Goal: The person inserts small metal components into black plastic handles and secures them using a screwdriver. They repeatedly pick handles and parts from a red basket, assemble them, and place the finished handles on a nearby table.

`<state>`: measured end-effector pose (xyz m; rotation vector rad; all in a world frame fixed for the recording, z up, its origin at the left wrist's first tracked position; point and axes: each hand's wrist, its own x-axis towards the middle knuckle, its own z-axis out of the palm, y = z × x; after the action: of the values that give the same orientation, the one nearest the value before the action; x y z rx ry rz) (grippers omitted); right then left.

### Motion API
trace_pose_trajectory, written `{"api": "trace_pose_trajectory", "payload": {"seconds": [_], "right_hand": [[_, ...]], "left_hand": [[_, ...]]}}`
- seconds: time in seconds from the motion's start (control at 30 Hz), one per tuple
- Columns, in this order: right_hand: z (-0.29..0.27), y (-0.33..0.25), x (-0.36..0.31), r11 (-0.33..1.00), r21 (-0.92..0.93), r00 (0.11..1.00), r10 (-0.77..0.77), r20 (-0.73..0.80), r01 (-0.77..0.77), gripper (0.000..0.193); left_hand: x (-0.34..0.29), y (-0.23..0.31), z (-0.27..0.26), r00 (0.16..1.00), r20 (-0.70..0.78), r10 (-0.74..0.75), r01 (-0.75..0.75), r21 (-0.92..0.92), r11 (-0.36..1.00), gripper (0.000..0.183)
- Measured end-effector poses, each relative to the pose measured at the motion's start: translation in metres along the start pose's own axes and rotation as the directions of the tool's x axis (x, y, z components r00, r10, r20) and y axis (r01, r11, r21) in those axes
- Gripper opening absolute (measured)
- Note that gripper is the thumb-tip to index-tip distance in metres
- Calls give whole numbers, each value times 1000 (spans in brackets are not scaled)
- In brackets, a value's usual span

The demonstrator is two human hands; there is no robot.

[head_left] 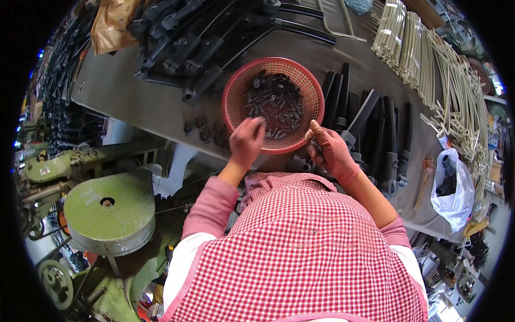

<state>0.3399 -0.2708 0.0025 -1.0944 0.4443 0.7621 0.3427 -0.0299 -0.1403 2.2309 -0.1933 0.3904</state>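
Note:
A round red plastic basket (pixel 228 96) with a lattice wall stands on the table in front of me. Inside it lie many small metal coil springs (pixel 276 107), and a heap of small black parts (pixel 283 83) toward its far side. My left hand (pixel 247 140) is over the basket's near left rim, fingers curled together; whatever they may pinch is too small to name. Beside the near right rim, my right hand (pixel 333 153) is closed round several coil springs (pixel 316 145), its thumb raised along the top.
Black tubular parts (pixel 198 48) pile up at the far left, and more black tubes (pixel 389 134) lie right. Bundles of pale rods (pixel 407 48) line the far right, near a white plastic bag (pixel 453 188). A green machine (pixel 110 209) stands left. Small dark cylinders (pixel 201 129) sit by the table edge.

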Motion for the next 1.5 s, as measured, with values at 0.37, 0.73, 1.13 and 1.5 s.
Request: {"api": "trace_pose_trajectory", "payload": {"seconds": [0.37, 0.73, 1.13, 1.5], "right_hand": [[-36, -16, -13, 987, 126, 988, -78, -133, 95, 31], [-29, -32, -1, 949, 170, 962, -254, -97, 267, 14], [27, -24, -3, 789, -281, 827, -561, 36, 547, 20], [39, 22, 1, 788, -544, 958, -232, 170, 288, 24]], "left_hand": [[113, -11, 119, 853, 520, 55, -327, 450, 831, 30], [108, 43, 70, 736, 542, -407, 670, -671, 319, 10], [56, 130, -42, 811, 565, -155, 584, -798, 148, 17], [-28, 99, -49, 787, 508, -350, 564, -822, 75, 18]]}}
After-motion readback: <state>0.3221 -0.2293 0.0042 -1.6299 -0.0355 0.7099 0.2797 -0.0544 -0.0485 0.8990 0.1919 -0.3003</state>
